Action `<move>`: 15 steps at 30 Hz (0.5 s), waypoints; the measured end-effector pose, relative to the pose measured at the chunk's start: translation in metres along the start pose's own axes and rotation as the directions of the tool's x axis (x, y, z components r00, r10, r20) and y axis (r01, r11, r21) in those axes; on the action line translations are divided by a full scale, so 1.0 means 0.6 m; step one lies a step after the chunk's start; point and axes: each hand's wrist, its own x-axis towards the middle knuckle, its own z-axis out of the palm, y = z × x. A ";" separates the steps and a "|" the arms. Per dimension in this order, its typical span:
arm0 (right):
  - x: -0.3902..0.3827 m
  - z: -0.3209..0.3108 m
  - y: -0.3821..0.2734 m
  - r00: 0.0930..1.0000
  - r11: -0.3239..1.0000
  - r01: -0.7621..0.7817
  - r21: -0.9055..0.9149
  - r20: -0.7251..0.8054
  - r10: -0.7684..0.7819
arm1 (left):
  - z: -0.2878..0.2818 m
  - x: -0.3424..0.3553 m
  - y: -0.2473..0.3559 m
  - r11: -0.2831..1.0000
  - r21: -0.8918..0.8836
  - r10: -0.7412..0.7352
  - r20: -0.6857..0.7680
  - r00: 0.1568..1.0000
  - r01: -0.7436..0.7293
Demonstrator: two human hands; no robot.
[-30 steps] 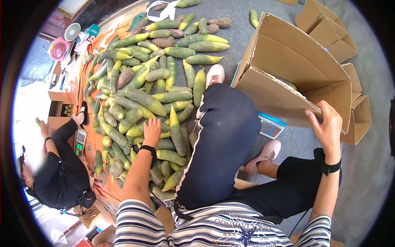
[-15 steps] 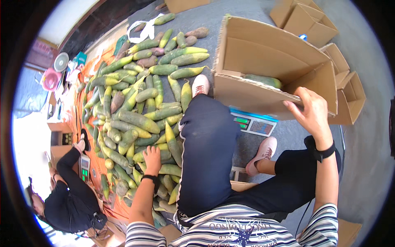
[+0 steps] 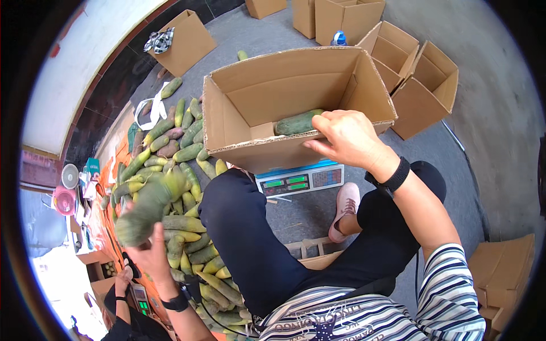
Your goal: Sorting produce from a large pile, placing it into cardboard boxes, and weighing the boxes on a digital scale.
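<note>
My left hand [image 3: 153, 256] grips a thick green radish [image 3: 145, 207], dark at the near end and yellowish at the far end, raised over the pile and blurred by motion. Several more green radishes [image 3: 185, 223] lie heaped on the floor to the left of my knee. With my right hand [image 3: 355, 139] I hold the near rim of an open cardboard box [image 3: 256, 156], fingers over the edge and thumb outside. Inside the box rests a dark green radish [image 3: 296, 123], partly hidden by the near wall and my hand. Under the box sits a digital scale [image 3: 298, 181] with lit green displays.
Open cardboard boxes [image 3: 424, 94] stand at the far right, with a blue-capped bottle [image 3: 339, 38] close by. Another box [image 3: 183, 42] with checked cloth is at the far left. A co-worker [image 3: 133, 312] sits at the lower left beside a second scale [image 3: 140, 298].
My left hand has lifted a green radish up from the pile. The view has turned, so the box appears further left. My right hand keeps its hold on the box rim.
</note>
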 end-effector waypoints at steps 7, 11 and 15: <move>-0.008 0.008 0.007 0.999 0.998 0.024 0.053 -0.024 -0.023 | 0.172 0.150 0.250 0.862 0.057 0.487 0.184 0.854 -0.503; -0.013 0.002 0.007 0.999 0.997 0.028 0.072 -0.017 -0.027 | 0.277 0.145 0.237 0.855 0.074 0.412 0.506 0.758 -0.513; -0.016 0.008 0.012 0.998 0.997 0.048 0.067 0.047 -0.051 | 0.221 0.126 0.191 0.986 -0.048 0.164 0.421 0.892 -0.159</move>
